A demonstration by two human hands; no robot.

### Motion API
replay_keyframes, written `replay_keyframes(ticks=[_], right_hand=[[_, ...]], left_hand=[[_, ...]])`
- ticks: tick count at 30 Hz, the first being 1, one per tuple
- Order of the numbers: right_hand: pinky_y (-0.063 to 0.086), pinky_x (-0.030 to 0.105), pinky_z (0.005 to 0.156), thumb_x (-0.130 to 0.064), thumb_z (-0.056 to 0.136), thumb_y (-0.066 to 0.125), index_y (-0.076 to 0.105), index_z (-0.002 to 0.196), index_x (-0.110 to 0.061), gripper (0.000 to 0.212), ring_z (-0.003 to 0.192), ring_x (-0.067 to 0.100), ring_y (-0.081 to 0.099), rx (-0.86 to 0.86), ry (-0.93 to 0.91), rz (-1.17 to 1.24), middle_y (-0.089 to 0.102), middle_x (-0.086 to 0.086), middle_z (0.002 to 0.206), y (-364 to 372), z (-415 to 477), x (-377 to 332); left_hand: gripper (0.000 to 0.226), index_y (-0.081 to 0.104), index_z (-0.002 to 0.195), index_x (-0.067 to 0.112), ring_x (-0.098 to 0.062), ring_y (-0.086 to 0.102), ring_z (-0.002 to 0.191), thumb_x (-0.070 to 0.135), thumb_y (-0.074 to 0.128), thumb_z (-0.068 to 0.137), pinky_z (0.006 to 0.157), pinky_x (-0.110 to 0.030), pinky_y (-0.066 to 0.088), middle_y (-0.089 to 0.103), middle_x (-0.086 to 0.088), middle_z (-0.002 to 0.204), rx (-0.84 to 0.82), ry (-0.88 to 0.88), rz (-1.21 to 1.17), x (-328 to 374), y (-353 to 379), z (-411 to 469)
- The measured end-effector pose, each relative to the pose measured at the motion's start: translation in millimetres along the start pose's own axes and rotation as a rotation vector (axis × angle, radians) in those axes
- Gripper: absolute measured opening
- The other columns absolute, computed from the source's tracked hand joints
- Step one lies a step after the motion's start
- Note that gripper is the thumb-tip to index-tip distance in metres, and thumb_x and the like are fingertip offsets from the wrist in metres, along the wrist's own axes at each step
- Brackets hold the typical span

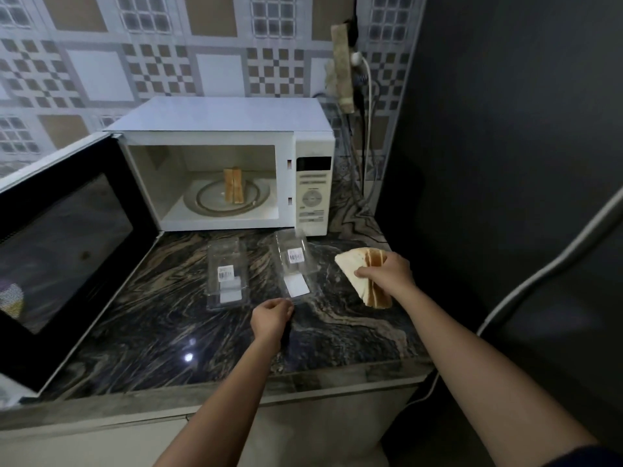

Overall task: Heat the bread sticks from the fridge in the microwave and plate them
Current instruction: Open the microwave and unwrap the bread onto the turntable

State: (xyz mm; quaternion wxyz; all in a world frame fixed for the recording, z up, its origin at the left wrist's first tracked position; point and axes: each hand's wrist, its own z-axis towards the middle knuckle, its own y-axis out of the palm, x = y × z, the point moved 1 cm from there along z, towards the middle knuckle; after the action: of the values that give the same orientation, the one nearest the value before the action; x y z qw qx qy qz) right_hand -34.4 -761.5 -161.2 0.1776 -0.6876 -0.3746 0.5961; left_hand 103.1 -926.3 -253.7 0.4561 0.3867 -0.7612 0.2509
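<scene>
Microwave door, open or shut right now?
Open. The door stands wide to the left, leaving the bread sticks on the plate inside in plain view.

The white microwave (219, 116) stands at the back edge of the counter (151, 325), with its door (67, 251) open to the left. Inside, two light brown bread sticks (233, 184) lie side by side on a round plate (205, 201). The right hand (387, 273) holds a fan of more sticks (362, 274) above the counter's right edge.
</scene>
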Motion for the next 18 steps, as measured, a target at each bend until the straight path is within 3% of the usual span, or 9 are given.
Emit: replay_keyframes(ticks=[2, 5, 10, 13, 18], right_hand=[[0.044, 0.037, 0.094, -0.037, 0.071, 0.076, 0.041, 0.135, -0.008, 0.078, 0.122, 0.030, 0.047, 0.026, -0.017, -0.031, 0.044, 0.012, 0.138, -8, 0, -5], [0.043, 0.035, 0.090, -0.036, 0.072, 0.075, 0.040, 0.135, -0.008, 0.077, 0.122, 0.031, 0.047, 0.064, -0.064, -0.035, 0.043, 0.012, 0.137, -16, 0, -20], [0.047, 0.036, 0.089, -0.034, 0.068, 0.077, 0.050, 0.124, -0.008, 0.068, 0.113, 0.031, 0.053, 0.118, -0.174, 0.025, 0.053, 0.012, 0.128, -6, -9, -54], [0.043, 0.031, 0.078, -0.031, 0.072, 0.075, 0.050, 0.120, -0.008, 0.059, 0.110, 0.030, 0.054, 0.110, -0.236, 0.018, 0.054, 0.011, 0.123, 9, -18, -77], [0.041, 0.029, 0.076, -0.029, 0.073, 0.074, 0.050, 0.121, -0.007, 0.058, 0.107, 0.029, 0.055, 0.079, -0.341, 0.032, 0.055, 0.012, 0.122, 36, -30, -120]], left_hand=[[0.026, 0.069, 0.106, 0.004, -0.021, 0.065, 0.092, 0.020, 0.065, 0.086, 0.086, -0.030, 0.051, 0.071, -0.008, 0.095, 0.013, 0.118, 0.205, -2, -1, -6], [0.032, 0.062, 0.118, 0.006, -0.022, 0.060, 0.104, 0.022, 0.060, 0.089, 0.092, -0.031, 0.046, 0.065, -0.008, 0.114, -0.020, 0.337, 0.459, -3, -8, -19], [0.041, 0.047, 0.136, 0.009, -0.021, 0.035, 0.136, 0.020, 0.045, 0.097, 0.114, -0.030, 0.029, 0.035, -0.004, 0.149, -0.165, 0.613, 0.872, -23, -33, -23], [0.044, 0.039, 0.142, 0.014, -0.019, 0.025, 0.142, 0.025, 0.039, 0.099, 0.113, -0.023, 0.022, 0.019, -0.001, 0.157, -0.184, 0.665, 0.940, -33, -55, -24], [0.047, 0.037, 0.143, 0.019, -0.014, 0.023, 0.143, 0.035, 0.037, 0.099, 0.109, -0.015, 0.011, 0.018, 0.003, 0.157, -0.119, 0.746, 1.010, -35, -97, -19]])
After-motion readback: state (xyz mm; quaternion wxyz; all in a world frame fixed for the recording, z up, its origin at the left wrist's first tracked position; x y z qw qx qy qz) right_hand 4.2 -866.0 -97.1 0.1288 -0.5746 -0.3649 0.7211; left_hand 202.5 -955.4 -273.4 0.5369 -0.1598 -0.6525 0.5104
